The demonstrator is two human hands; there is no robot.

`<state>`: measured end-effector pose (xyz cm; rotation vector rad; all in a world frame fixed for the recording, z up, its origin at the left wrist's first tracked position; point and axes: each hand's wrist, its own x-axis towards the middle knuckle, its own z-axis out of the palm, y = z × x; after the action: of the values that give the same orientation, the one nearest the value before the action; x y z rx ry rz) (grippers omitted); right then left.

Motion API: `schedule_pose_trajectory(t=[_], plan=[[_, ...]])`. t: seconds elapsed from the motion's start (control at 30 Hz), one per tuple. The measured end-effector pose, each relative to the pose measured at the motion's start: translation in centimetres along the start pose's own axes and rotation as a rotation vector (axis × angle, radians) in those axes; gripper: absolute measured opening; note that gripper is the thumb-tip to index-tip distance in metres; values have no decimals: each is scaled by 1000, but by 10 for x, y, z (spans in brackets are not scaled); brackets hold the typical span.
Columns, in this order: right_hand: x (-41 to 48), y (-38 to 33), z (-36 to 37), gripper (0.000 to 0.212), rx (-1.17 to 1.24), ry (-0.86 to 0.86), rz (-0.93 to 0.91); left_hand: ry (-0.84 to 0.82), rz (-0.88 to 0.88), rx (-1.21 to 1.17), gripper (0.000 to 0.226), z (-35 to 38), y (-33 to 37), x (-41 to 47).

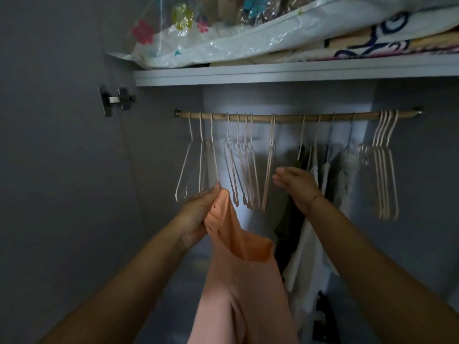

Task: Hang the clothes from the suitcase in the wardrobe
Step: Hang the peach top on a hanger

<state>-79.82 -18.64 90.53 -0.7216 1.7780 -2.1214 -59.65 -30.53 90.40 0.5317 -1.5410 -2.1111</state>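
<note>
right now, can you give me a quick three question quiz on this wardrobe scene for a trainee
1. True or false: both hands hold the peach top.
2. The right hand is: A open, near the hangers; B gripping a shoe; C holding a phone.
3. Fill in: the hangers hang from a wooden ____ under the shelf.

Key: 1 false, only the left hand grips it. 2 A. 3 rail.
</note>
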Motion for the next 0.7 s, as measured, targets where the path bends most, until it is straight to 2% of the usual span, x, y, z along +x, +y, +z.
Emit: schedule_pose_trajectory(t=[0.07, 0.13, 0.23, 0.37, 0.47, 0.7], plan=[[35, 3, 10, 14, -47, 92, 49, -32, -8, 38, 36, 2, -2, 5], [69, 8, 17, 27, -118, 153, 119, -58, -11, 53, 28, 5, -2, 7], [100, 11, 21, 20, -136, 164, 217, -87, -5, 62, 21, 5, -3, 12], [130, 17, 22, 25, -86, 188, 313, -110, 10, 58, 19, -2, -4, 18], [142, 23, 23, 34, -119, 192, 302, -79, 11, 52, 16, -7, -6, 22], [149, 34, 17, 24, -68, 113, 251, -24, 2, 2, 23, -9, -11, 28]])
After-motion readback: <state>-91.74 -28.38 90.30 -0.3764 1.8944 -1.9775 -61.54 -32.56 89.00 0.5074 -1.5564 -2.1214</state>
